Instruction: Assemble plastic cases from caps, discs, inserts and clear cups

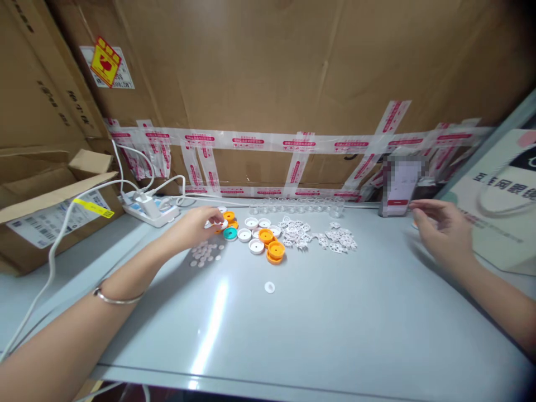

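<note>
My left hand [200, 226], a bracelet on its wrist, pinches a small white piece [218, 223] above the left end of the round parts. Under and beside it are orange caps [228, 216] and a teal cap [230, 233]. White caps [256, 246] and more orange caps [276, 249] lie to the right. Small pale discs [204, 254] are scattered below my left hand. At the right, my right hand [441, 229] is beside the phone, fingers curved over a small whitish item [415, 225] that is mostly hidden; whether they grip it is unclear.
White cut-out pieces [297, 231] lie mid-table, with clear cups [299, 205] in a row behind. One white disc [269, 287] sits nearer the front. A phone [398, 187] stands by a paper bag [498, 201]. A power strip [153, 212] and open carton [58, 215] are left.
</note>
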A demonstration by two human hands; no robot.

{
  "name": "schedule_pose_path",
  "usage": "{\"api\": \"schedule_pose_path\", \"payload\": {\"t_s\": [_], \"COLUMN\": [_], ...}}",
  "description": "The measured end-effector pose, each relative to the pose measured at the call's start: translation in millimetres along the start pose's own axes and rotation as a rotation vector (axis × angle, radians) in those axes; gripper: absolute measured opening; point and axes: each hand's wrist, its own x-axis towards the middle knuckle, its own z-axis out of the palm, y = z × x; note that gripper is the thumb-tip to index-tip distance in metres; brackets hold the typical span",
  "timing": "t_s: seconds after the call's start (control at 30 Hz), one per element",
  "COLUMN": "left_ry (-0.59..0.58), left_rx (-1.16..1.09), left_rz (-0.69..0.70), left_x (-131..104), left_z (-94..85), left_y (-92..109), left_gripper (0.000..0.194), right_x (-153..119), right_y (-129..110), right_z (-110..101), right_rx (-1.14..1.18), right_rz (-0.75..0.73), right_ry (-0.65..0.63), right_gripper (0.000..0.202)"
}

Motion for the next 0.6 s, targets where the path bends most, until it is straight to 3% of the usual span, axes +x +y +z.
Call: {"api": "schedule_pose_path", "payload": {"t_s": [0.1, 0.23, 0.43, 0.53, 0.6], "left_ry": [-0.044, -0.053, -0.028, 0.022, 0.089], "left_rx": [0.018, 0.049, 0.100, 0.129, 0.124], "left_rz": [0.010, 0.030, 0.030, 0.040, 0.134], "left_x": [2, 2, 3, -1, -6], "left_z": [-2.9, 2.8, 5.8, -3.7, -7.7], "left_y": [-11, -12, -17, -5, 13], "left_gripper": [0.015, 0.018, 0.017, 0.018, 0.018], "right_x": [-2, -10, -25, -36, -46], "right_y": [-19, -65, -144, -166, -172], "right_z": [5, 19, 42, 46, 46], "right_rx": [0.071, 0.151, 0.379, 0.477, 0.511], "right_rz": [-0.035, -0.108, -0.376, -0.405, -0.340], "right_ry": [-0.025, -0.131, -0.457, -0.542, -0.562], "right_gripper": [0.019, 0.014, 0.020, 0.025, 0.025]}}
